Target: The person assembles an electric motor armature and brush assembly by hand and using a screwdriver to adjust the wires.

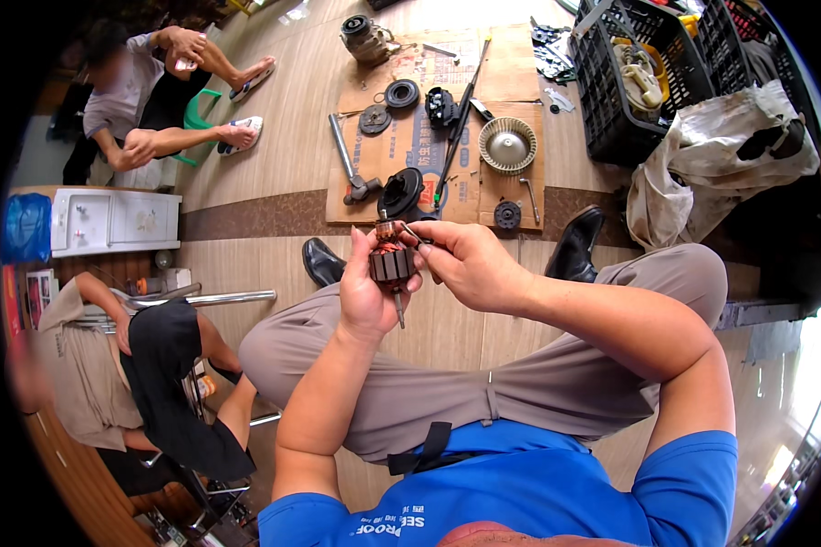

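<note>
My left hand is closed around a motor armature, a dark slotted core with copper windings and a metal shaft sticking out at both ends. The shaft stands nearly upright, its lower end slanting toward my lap. My right hand pinches a thin metal piece whose tip reaches the copper end of the armature; its exact kind is too small to tell. Just beyond my hands lies a round black motor housing on a flattened cardboard sheet.
On the cardboard lie a hammer, a blower wheel, a black motor part and several round parts. Black crates and a stained cloth bag stand right. Two people sit left, near a white cabinet.
</note>
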Demonstrator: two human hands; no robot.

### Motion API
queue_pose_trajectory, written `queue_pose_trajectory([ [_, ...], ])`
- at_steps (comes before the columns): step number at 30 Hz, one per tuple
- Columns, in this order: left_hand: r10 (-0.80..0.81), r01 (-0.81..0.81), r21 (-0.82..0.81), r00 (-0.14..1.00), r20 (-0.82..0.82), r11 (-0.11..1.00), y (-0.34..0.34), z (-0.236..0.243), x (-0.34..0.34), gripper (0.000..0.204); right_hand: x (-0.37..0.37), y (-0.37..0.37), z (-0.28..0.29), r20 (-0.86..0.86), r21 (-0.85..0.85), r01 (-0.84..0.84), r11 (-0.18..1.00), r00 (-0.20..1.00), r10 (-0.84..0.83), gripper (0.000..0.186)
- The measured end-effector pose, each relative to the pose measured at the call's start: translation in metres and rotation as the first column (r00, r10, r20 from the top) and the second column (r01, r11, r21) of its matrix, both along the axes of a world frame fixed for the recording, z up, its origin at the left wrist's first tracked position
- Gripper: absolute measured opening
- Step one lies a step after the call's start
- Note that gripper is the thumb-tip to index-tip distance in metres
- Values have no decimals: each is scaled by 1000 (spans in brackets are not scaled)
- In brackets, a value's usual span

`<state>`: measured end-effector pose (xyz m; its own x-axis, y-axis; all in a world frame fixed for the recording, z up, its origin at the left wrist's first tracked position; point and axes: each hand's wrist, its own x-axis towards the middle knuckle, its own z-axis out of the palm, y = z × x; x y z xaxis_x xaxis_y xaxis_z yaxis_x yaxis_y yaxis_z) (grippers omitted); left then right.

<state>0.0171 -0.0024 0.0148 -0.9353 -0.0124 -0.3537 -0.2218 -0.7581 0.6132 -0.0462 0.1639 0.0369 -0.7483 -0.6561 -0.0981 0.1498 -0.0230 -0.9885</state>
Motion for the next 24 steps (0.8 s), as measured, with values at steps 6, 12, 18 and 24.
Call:
queue_pose_trajectory([
  [6, -67, 68, 13, 995, -79, 998, -5, -11, 2, 35, -1, 1, 1, 25, -11, -53, 999, 998, 54, 33],
  [12, -76, 72, -44, 994, -85, 996, -2, -10, 0, 37, -1, 2, 0, 63, -19, -71, 997, 995, 73, 32],
  [18, -81, 72, -75, 987, -137, 995, 1, -7, 0, 43, -1, 3, 2, 14, 15, -55, 998, 998, 55, 31],
  [24, -103, 71, -239, 986, -127, 969, -1, -10, 1, 44, 1, 4, 2, 3, 15, -42, 999, 999, 42, 31],
])
